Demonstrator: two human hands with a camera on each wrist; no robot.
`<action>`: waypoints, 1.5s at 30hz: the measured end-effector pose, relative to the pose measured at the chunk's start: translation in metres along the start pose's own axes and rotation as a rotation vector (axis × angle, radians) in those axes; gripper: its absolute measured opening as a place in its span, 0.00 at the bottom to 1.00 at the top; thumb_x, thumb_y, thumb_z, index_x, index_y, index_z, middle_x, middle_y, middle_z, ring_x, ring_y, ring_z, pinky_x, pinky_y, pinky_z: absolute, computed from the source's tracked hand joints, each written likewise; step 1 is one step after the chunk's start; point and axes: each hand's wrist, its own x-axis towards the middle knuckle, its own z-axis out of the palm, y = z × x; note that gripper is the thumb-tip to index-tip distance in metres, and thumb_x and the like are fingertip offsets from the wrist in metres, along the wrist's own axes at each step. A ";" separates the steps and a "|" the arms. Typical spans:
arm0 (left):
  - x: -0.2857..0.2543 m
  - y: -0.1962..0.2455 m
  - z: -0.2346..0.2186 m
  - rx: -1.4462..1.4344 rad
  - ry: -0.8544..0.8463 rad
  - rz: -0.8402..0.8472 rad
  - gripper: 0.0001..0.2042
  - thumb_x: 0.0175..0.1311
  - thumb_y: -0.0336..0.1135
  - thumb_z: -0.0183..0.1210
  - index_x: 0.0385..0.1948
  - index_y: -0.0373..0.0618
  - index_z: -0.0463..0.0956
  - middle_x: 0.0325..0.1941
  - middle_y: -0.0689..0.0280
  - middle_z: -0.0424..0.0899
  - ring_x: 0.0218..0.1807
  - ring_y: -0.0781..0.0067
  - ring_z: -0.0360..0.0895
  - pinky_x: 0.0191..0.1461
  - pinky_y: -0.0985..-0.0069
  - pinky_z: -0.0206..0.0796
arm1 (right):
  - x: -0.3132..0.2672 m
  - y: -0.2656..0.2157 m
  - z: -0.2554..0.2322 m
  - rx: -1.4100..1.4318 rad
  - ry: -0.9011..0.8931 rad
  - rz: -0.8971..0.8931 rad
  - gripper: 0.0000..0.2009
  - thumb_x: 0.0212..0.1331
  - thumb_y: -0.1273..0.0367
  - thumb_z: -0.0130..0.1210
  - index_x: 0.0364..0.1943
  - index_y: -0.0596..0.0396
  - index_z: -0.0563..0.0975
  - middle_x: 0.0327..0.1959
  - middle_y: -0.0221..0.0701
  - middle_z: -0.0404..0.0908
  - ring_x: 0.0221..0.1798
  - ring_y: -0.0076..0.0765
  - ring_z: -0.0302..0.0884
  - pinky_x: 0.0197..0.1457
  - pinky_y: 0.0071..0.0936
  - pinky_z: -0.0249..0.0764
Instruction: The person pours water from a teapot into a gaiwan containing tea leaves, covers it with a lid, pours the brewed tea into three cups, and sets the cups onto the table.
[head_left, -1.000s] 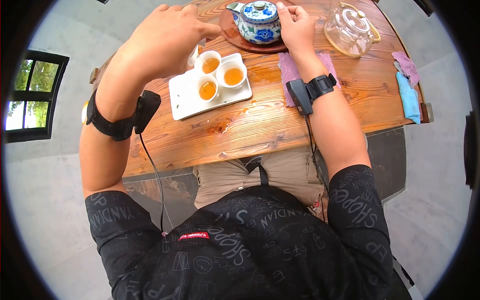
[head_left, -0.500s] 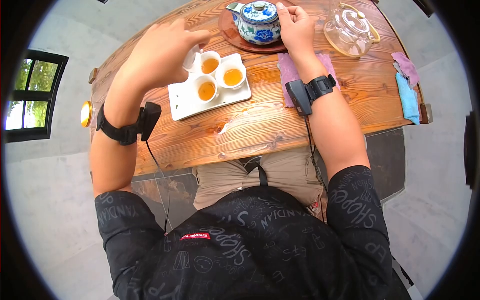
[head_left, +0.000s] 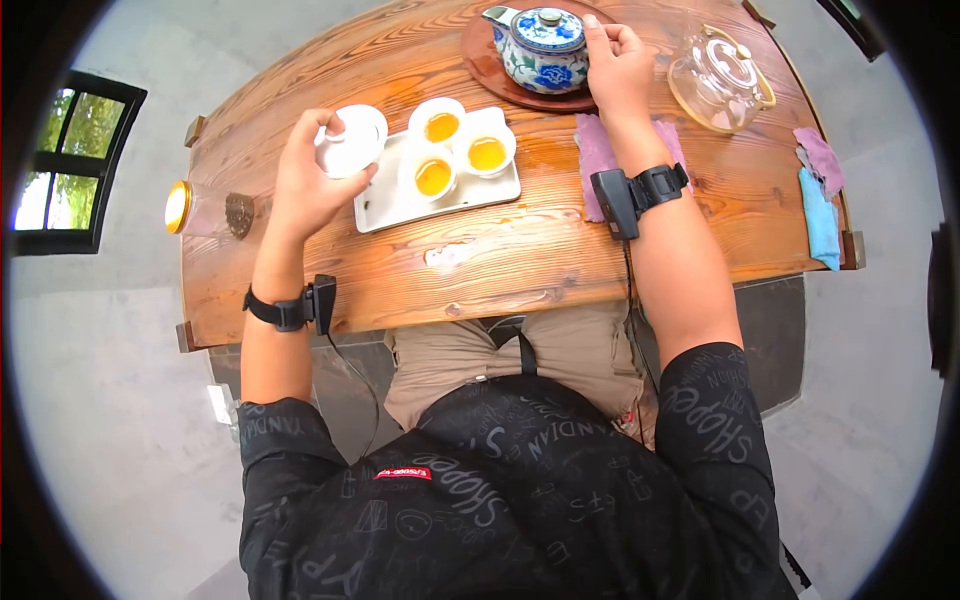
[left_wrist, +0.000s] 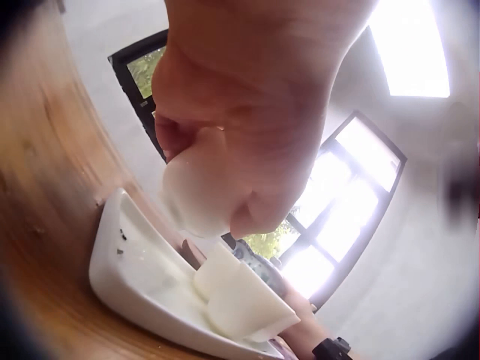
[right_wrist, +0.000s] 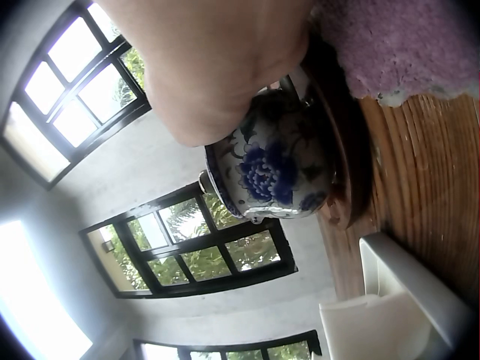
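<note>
In the head view my left hand holds a white cup between thumb and fingers, just left of the white tray. Its opening faces up toward the head camera. Three white cups with amber tea stand close together on the tray. My right hand grips the handle of a blue-and-white flowered teapot, which sits lidded on a round brown wooden plate. In the right wrist view the hand covers most of the teapot's handle.
To the right stands a clear glass teapot. A purple cloth lies under the right forearm, and a blue cloth at the right table edge. A gold-lidded jar lies on its side at far left. Wet patches shine before the tray.
My left hand has drawn the white cup from beside the filled cups back to the left, turning so its opening faces up. My right hand has stayed on the teapot handle.
</note>
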 end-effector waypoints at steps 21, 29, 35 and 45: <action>-0.023 -0.032 0.026 -0.071 0.017 -0.074 0.26 0.41 0.36 0.74 0.41 0.46 0.68 0.42 0.59 0.75 0.45 0.60 0.74 0.49 0.67 0.69 | -0.002 -0.010 -0.001 -0.026 -0.016 0.035 0.16 0.67 0.60 0.61 0.35 0.61 0.79 0.25 0.25 0.82 0.27 0.14 0.72 0.31 0.17 0.67; -0.023 -0.030 0.025 -0.049 -0.021 -0.102 0.25 0.45 0.31 0.73 0.42 0.48 0.66 0.42 0.65 0.74 0.45 0.74 0.74 0.50 0.74 0.69 | -0.003 -0.014 0.000 -0.016 -0.007 0.071 0.15 0.68 0.61 0.61 0.35 0.61 0.79 0.25 0.24 0.81 0.27 0.13 0.71 0.30 0.16 0.67; -0.024 -0.030 0.016 -0.101 -0.070 -0.092 0.26 0.43 0.37 0.75 0.42 0.46 0.68 0.44 0.59 0.75 0.45 0.60 0.75 0.48 0.69 0.70 | -0.003 -0.012 0.001 0.028 -0.007 0.065 0.14 0.68 0.62 0.61 0.35 0.61 0.79 0.26 0.24 0.81 0.27 0.12 0.70 0.29 0.16 0.65; 0.007 -0.068 0.007 -0.725 0.038 -0.200 0.12 0.65 0.34 0.66 0.43 0.43 0.73 0.47 0.66 0.79 0.48 0.79 0.75 0.54 0.76 0.69 | -0.005 -0.017 0.000 -0.030 -0.023 0.075 0.14 0.69 0.61 0.59 0.34 0.61 0.78 0.24 0.21 0.77 0.26 0.11 0.67 0.27 0.15 0.61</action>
